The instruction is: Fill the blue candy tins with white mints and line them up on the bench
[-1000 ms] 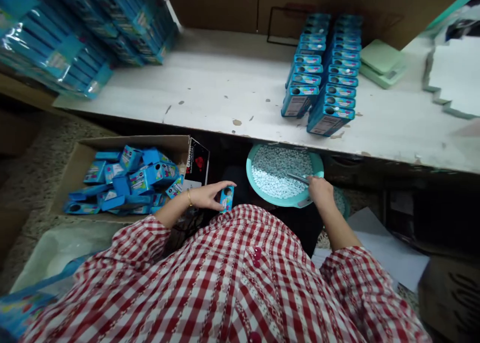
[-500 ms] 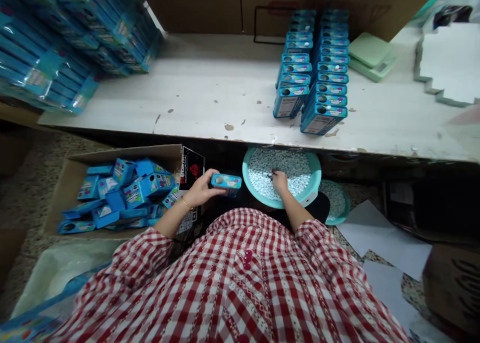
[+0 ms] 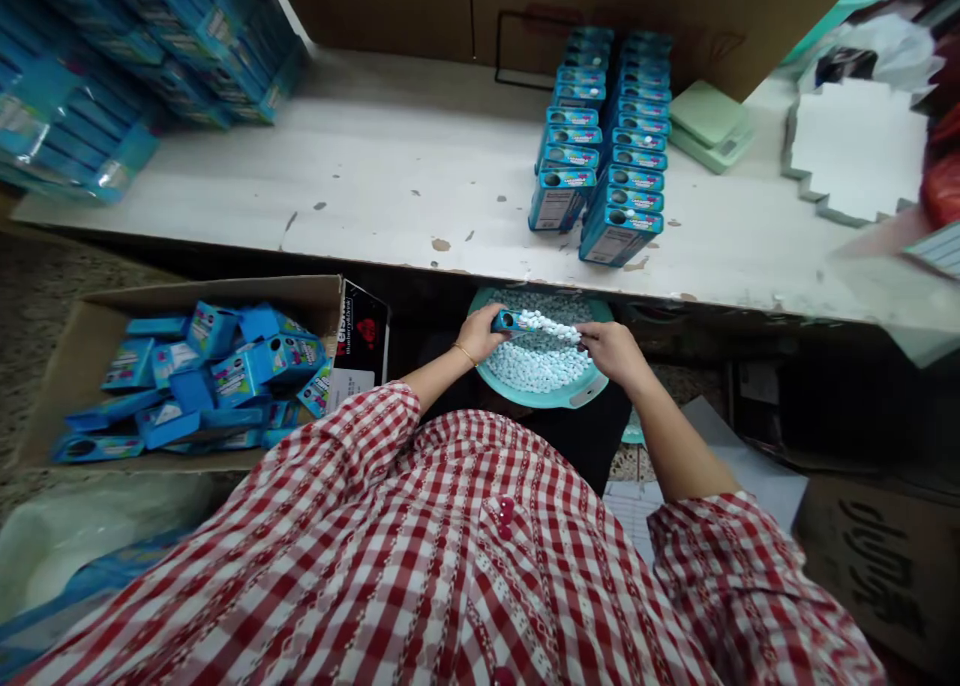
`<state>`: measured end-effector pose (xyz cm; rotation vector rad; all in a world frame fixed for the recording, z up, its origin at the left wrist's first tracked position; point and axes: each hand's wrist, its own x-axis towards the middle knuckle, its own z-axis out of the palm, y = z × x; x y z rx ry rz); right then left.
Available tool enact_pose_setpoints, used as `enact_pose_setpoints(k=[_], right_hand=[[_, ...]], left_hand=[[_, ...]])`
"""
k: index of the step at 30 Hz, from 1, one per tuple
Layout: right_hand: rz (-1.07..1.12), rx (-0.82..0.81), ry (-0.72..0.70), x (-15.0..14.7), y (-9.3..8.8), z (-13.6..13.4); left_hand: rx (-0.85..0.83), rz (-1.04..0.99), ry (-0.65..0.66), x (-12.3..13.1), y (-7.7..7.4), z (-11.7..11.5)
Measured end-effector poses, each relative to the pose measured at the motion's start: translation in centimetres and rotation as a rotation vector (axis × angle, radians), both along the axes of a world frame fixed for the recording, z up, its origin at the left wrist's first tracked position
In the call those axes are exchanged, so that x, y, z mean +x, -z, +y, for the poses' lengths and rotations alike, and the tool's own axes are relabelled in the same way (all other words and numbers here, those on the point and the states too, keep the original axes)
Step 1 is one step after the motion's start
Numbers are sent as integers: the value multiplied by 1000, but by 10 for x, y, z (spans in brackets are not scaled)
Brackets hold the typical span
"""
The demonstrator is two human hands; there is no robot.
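One blue box (image 3: 510, 321) is gripped in the left hand (image 3: 480, 336); the right hand (image 3: 612, 352) grips a scoop (image 3: 579, 339) heaped with white pellets (image 3: 550, 326).

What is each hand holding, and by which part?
The left hand holds a blue box by its left end; the right hand holds a pellet-heaped scoop by its handle, itself mostly hidden.

Blk panel (image 3: 365, 331): "Blueberry&Drink"; txt on blue pkts (image 3: 626, 234) too sm. to read.
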<state>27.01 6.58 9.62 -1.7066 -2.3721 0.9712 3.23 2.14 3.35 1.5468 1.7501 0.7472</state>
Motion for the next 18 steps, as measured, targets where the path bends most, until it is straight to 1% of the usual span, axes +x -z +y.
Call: enact_pose_setpoints(k=[3, 6, 9, 11, 12, 14, 15, 16, 18], right_hand=[[-296, 42, -134, -18, -27, -3], [-497, 67, -198, -41, -44, -9], [-548, 95, -264, -59, -55, -15], [-535, 123, -284, -59, -60, -16], [-525, 134, -280, -54, -61, -15], [-514, 141, -239, -36, -56, -11], [-521, 129, -205, -25, -48, -9], [-538, 103, -164, -14, -38, -7], [-563, 16, -65, 1, -7, -6]], left_hand=[[5, 68, 69, 14, 3, 2], [17, 110, 124, 22, 5, -1], [14, 123, 135, 24, 8, -3], [13, 116, 121, 22, 9, -3], [19, 104, 107, 19, 10, -4], [45, 63, 57, 11, 10, -5], [62, 38, 28, 6, 9, -6], [79, 12, -2, 1, 9, -8], [105, -38, -50, -10, 7, -12]])
